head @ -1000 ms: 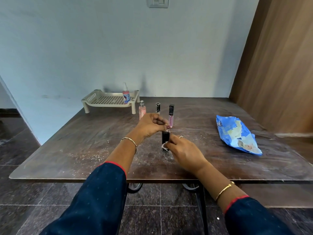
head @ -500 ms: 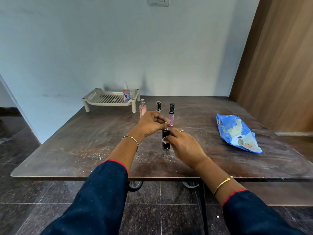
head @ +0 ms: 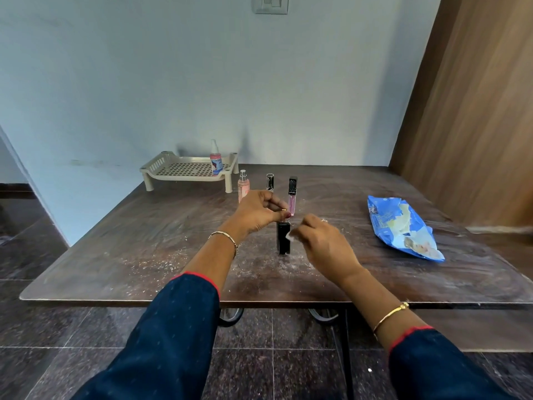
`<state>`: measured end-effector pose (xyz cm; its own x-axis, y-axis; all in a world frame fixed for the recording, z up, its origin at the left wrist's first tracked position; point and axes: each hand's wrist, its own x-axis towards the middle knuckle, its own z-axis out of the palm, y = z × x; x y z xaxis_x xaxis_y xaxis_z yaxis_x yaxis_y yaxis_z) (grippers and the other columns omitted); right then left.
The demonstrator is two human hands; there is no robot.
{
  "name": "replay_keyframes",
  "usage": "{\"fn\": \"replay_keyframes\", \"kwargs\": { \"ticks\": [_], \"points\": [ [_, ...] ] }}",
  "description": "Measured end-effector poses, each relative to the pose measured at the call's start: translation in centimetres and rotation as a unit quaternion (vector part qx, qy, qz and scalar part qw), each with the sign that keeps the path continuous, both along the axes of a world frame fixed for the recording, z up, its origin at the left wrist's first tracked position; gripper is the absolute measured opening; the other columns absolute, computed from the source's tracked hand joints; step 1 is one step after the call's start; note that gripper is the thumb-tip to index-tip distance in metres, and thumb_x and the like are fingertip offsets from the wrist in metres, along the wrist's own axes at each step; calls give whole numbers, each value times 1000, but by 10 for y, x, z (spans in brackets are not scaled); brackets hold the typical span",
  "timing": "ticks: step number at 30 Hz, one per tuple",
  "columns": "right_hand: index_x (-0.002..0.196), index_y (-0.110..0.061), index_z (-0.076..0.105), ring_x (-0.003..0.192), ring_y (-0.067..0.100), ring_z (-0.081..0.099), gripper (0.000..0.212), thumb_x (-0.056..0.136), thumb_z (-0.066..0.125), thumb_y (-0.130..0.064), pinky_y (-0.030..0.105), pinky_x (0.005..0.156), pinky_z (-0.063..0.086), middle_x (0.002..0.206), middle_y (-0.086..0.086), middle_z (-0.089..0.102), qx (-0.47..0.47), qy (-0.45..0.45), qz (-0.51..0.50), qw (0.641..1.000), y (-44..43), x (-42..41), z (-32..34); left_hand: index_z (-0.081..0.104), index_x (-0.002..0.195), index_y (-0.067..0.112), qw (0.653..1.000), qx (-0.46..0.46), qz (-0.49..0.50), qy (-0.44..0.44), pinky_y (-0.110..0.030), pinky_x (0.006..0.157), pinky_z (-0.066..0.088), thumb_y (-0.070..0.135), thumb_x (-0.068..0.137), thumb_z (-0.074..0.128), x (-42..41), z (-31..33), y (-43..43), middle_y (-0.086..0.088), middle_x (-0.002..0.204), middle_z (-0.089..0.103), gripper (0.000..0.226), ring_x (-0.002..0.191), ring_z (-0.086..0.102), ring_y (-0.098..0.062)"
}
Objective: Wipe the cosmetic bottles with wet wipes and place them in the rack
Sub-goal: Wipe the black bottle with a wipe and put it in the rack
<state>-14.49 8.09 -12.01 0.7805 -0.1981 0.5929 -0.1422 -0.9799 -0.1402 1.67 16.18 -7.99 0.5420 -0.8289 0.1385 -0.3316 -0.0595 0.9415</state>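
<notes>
Two dark sleeves with red cuffs fill the lower frame, a bangle on each wrist. At frame centre a black bottle [head: 282,241] stands upright on the brown table [head: 144,249]. The left hand [head: 258,213] comes in from the left, its fingers curled together and pinching the bottle's top. The right hand [head: 324,245] lies just right of the bottle, its fingers bunched on a small white wipe [head: 292,234] held against the bottle's upper right side. Pale specks are scattered on the table around the bottle. Behind the hands stand, left to right, a pink bottle [head: 243,186], a capped vial [head: 270,182] and a gloss tube [head: 292,197], all upright and apart. Further back, left of centre, the beige rack [head: 187,170] holds one spray bottle [head: 216,160] upright at its right end. A blue pack [head: 401,226] lies on the table at right.
</notes>
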Motion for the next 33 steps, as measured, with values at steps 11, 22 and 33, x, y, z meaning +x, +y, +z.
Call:
{"fn": "replay_keyframes", "kwargs": {
  "ticks": [11,22,33],
  "points": [
    [98,-10,71,73,28,61,23,80,66,2,43,57,54,102,4,62,-47,44,17,998,13,16,-9,69,93,-5,1000,10,9,5,-21,73,57,-2,71,78,1,1,2,-7,78,71,24,74,67,-12],
    [93,-11,70,75,26,60,18,81,59,-3,37,50,51,98,5,62,-124,129,50,983,0,-10,-16,69,95,-6,1000,10,13,2,-16,68,54,-3,71,78,1,1,2,-5,78,70,27,71,65,-8],
    [96,-9,67,70,27,57,22,77,67,2,36,45,46,96,8,61,-123,55,38,990,3,-12,-7,70,93,-2,1000,10,17,-19,-25,79,57,1,70,80,2,-3,-2,-9,84,72,25,76,67,-11]
  ]
}}
